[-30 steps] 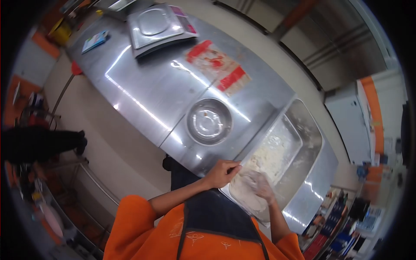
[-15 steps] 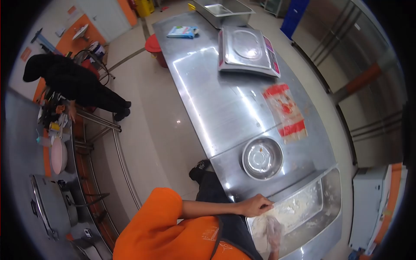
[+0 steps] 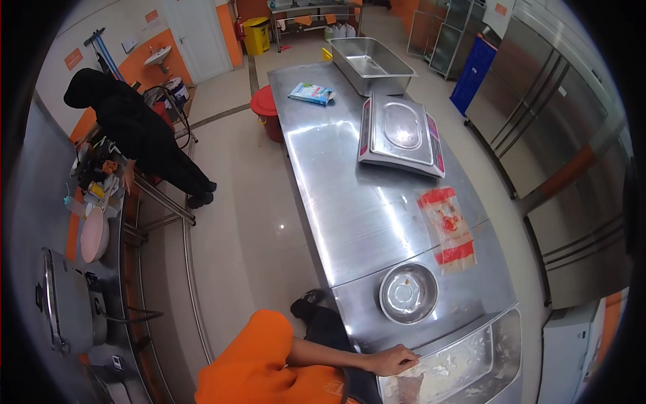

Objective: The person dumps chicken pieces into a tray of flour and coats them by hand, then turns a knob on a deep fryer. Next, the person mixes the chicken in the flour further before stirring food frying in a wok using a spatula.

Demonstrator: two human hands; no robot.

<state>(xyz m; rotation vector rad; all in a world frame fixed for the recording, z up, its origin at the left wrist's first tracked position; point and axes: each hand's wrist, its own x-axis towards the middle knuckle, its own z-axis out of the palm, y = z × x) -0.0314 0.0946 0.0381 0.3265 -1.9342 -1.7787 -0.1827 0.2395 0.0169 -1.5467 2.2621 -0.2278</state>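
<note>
My left hand (image 3: pixel 395 361) is closed at the near left rim of a metal tray (image 3: pixel 490 343), its fingers curled over the edge. Pale flour or dough (image 3: pixel 441 378) is spread over the bottom of this tray, which sits inside a larger metal basin (image 3: pixel 513 330). Low in the frame, my right hand (image 3: pixel 409 388) is inside the tray against the pale mass; its fingers are blurred and partly cut off. A round steel bowl (image 3: pixel 408 293) stands on the steel table just beyond my left hand.
On the steel table (image 3: pixel 336 222) are a red-and-clear plastic bag (image 3: pixel 447 225), a scale (image 3: pixel 402 133), a blue packet (image 3: pixel 311 93) and a deep metal pan (image 3: pixel 371 64). A red bin (image 3: pixel 266 111) stands beside it. A person in black (image 3: pixel 141 131) is at the left counter.
The view has swung left and up, bringing in more of the room. My left hand stays at the tray's rim, while my right hand remains in the tray, now lower in view.
</note>
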